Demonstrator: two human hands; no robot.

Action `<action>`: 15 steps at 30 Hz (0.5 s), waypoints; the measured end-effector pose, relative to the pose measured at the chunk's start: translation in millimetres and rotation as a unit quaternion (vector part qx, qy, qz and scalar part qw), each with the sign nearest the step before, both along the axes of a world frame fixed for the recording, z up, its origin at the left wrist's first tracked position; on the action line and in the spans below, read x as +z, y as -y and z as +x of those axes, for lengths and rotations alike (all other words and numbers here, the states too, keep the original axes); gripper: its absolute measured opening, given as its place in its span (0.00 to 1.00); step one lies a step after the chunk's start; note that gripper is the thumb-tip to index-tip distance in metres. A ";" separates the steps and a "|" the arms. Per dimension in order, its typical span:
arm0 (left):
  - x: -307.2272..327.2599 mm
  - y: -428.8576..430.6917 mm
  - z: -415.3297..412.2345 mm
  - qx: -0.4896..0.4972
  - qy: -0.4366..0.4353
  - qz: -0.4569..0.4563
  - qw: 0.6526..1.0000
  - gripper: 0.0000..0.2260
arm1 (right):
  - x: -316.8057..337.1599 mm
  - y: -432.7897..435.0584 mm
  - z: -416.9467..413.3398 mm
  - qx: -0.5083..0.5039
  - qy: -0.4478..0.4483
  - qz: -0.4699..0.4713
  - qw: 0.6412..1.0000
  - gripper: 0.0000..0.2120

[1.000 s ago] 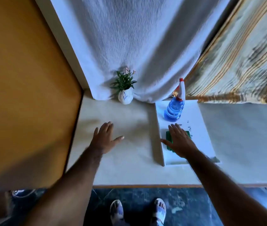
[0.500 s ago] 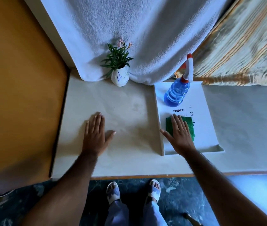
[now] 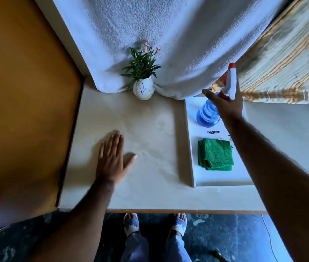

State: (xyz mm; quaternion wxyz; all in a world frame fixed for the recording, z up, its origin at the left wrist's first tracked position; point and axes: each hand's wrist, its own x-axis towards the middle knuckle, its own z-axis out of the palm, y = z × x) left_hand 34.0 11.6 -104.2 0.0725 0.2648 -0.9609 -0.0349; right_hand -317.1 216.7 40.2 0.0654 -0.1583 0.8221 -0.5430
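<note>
- Head view: the spray bottle (image 3: 207, 116) stands in the white tray (image 3: 221, 178), its neck under the right grip (image 3: 225, 104); the fingers are hidden, so I cannot tell whether it has closed.
- Just nearer than that grip, the tray holds a folded green cloth (image 3: 215, 154), untouched.
- The left grip (image 3: 110, 159) lies flat on the desk (image 3: 150, 129).
- Spraying and wiping likely remain.

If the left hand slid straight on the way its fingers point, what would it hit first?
Past bare table, the left hand would probably reach the white towel just left of the flower vase. It might clip the vase instead; the angle is hard to judge.
</note>
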 end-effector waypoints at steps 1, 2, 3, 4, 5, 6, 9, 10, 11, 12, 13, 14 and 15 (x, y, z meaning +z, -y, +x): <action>-0.6 -0.2 -0.2 0.004 0.000 0.004 1.000 0.39 | -1.8 4.0 -1.6 -0.011 0.024 -0.016 1.000 0.31; -0.6 -0.5 -0.3 0.007 0.000 0.006 1.000 0.39 | -3.1 7.5 -2.0 -0.027 0.036 -0.033 0.998 0.27; -0.7 -1.2 -0.4 0.008 -0.001 0.004 1.000 0.39 | -2.7 9.6 -1.4 -0.043 0.035 -0.051 0.997 0.23; -0.7 -1.3 -0.7 0.008 -0.003 0.001 1.000 0.39 | -0.5 11.7 -0.8 -0.050 0.029 -0.069 0.996 0.21; -0.7 -1.0 -0.8 0.008 -0.005 -0.002 1.000 0.39 | 2.6 14.6 0.2 -0.050 0.023 -0.086 0.995 0.20; -0.3 -1.3 -0.8 0.008 -0.009 -0.004 1.000 0.39 | 6.8 17.2 1.6 -0.044 0.018 -0.095 0.994 0.20; -0.4 -0.8 -0.5 0.005 -0.022 -0.020 1.000 0.39 | 22.2 31.0 9.7 -0.015 0.020 -0.114 0.993 0.17; -0.2 -0.8 -0.4 0.006 -0.025 -0.026 0.999 0.38 | 27.8 38.6 14.8 0.002 0.023 -0.112 0.993 0.16; 0.0 -1.0 -0.2 0.006 -0.028 -0.030 0.999 0.38 | 32.6 47.7 21.1 0.027 0.026 -0.105 0.994 0.15; 0.2 -1.1 0.3 0.007 -0.033 -0.034 0.999 0.38 | 35.8 57.9 29.1 0.060 0.034 -0.096 0.993 0.14; 0.4 -1.1 0.7 0.007 -0.037 -0.037 0.999 0.38 | 36.0 68.5 39.0 0.094 0.052 -0.081 0.991 0.14; 0.8 -1.0 1.0 0.007 -0.041 -0.041 0.998 0.38 | 33.0 78.8 49.5 0.122 0.081 -0.056 0.988 0.14; 1.2 -1.1 1.1 0.005 -0.044 -0.044 0.998 0.38 | 27.3 88.7 60.5 0.142 0.113 -0.015 0.983 0.14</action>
